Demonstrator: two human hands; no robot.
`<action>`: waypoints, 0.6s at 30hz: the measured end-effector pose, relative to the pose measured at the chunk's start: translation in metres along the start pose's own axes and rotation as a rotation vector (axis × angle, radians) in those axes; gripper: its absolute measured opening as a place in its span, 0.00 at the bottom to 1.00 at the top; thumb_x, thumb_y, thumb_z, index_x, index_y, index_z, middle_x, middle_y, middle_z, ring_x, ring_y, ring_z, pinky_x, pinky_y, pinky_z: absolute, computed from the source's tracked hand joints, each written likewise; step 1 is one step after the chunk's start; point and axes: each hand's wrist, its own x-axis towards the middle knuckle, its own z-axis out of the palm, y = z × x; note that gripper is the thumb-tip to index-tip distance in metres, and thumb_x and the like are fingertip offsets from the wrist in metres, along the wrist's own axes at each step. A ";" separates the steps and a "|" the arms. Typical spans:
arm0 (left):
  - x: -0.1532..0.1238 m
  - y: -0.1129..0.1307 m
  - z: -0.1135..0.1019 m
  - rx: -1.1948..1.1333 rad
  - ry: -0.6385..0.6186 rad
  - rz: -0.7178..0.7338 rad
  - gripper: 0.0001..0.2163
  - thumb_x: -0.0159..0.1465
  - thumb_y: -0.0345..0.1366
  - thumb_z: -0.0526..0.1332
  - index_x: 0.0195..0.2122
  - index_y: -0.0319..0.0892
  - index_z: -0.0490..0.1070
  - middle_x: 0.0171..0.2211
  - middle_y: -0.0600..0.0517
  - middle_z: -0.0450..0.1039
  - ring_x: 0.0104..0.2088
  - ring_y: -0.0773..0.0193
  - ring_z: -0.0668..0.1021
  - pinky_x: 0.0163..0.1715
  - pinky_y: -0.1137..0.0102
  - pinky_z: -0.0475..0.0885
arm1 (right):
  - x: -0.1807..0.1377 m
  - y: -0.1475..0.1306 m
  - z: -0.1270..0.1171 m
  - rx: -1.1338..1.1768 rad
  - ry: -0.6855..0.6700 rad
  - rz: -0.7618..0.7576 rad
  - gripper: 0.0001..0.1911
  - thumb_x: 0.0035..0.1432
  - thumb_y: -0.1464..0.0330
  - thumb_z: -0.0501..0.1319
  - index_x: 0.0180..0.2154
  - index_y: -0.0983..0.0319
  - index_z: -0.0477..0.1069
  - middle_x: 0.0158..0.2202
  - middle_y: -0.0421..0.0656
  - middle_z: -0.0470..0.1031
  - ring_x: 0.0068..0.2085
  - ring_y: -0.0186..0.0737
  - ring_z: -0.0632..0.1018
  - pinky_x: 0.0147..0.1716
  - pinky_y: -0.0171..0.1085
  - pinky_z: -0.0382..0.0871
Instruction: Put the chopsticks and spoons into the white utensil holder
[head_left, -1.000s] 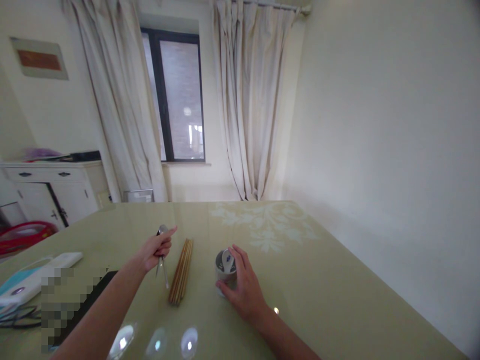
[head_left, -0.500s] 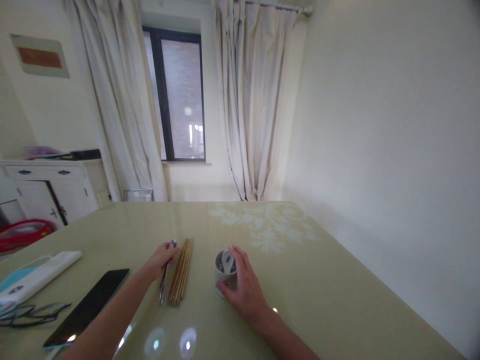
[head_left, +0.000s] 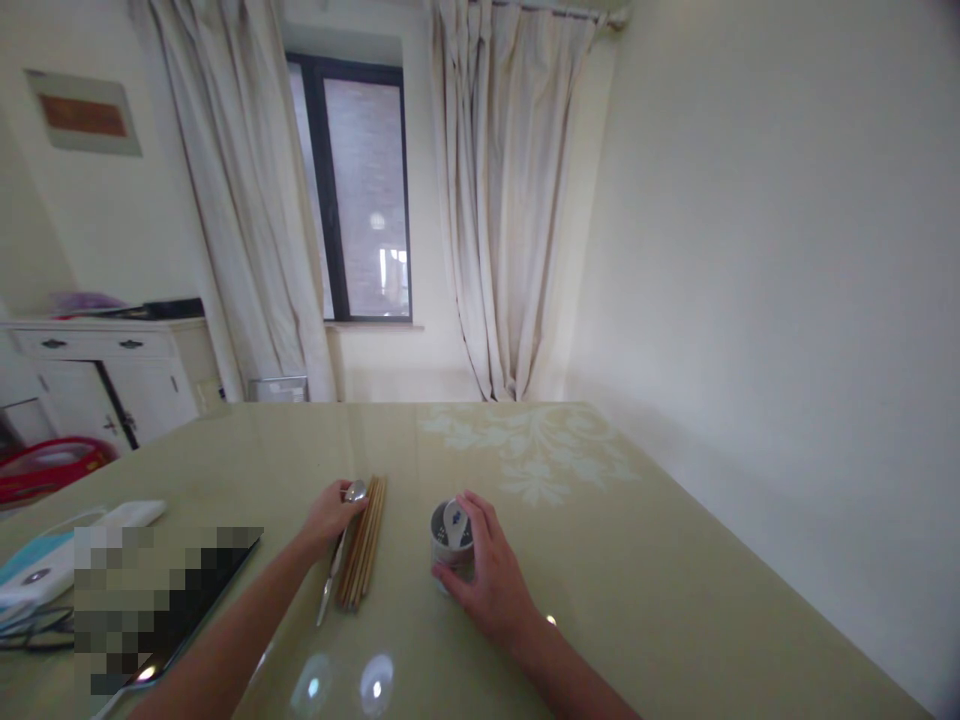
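Note:
My left hand (head_left: pixel 332 517) is closed on a metal spoon (head_left: pixel 356 491), gripping it just below the bowl, while the handle slants down toward me. Right beside it, a bundle of several wooden chopsticks (head_left: pixel 364 550) lies on the table. My right hand (head_left: pixel 496 572) is wrapped around the right side of a small grey utensil holder (head_left: pixel 439 552) that stands upright. Inside that holder leans a white ceramic spoon (head_left: pixel 455 520) with a blue mark, its lower end hidden. My right fingers touch the holder's rim and front.
On the glossy table (head_left: pixel 637 600), to the left, lie a partly pixelated dark tablet-like device (head_left: pixel 199 600), a white device (head_left: pixel 135 516) and dark-framed glasses (head_left: pixel 37 630). A wall (head_left: pixel 787 350) borders the table's right edge. A white cabinet (head_left: pixel 150 385) stands behind at left.
The spoon in my left hand has turned so that its bowl shows, and it has shifted slightly right toward the chopsticks. My right hand stays on the holder.

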 end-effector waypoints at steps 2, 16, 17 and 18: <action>-0.001 0.000 -0.001 0.055 0.001 0.023 0.14 0.51 0.43 0.67 0.36 0.43 0.72 0.33 0.50 0.81 0.43 0.48 0.83 0.45 0.61 0.75 | 0.000 0.000 0.000 -0.001 0.001 0.001 0.47 0.55 0.73 0.73 0.72 0.56 0.59 0.73 0.53 0.62 0.74 0.56 0.65 0.74 0.56 0.60; -0.002 -0.011 -0.009 0.296 0.061 0.062 0.15 0.59 0.48 0.61 0.38 0.42 0.74 0.42 0.38 0.83 0.48 0.43 0.84 0.49 0.58 0.75 | 0.000 0.002 -0.001 0.000 -0.007 0.004 0.47 0.54 0.73 0.74 0.72 0.56 0.60 0.73 0.53 0.62 0.74 0.56 0.66 0.74 0.55 0.61; -0.003 -0.013 -0.013 0.303 0.070 0.065 0.16 0.58 0.48 0.62 0.39 0.41 0.74 0.43 0.37 0.83 0.48 0.43 0.84 0.49 0.57 0.76 | 0.000 0.002 -0.002 0.001 -0.005 0.003 0.47 0.55 0.73 0.74 0.72 0.56 0.60 0.73 0.53 0.62 0.74 0.56 0.66 0.73 0.54 0.62; -0.004 -0.015 -0.018 0.308 0.078 0.069 0.17 0.57 0.48 0.62 0.41 0.41 0.74 0.44 0.37 0.82 0.48 0.42 0.84 0.49 0.57 0.76 | 0.000 0.002 -0.002 0.002 -0.003 0.001 0.46 0.55 0.72 0.74 0.72 0.55 0.60 0.73 0.53 0.62 0.74 0.56 0.67 0.73 0.54 0.62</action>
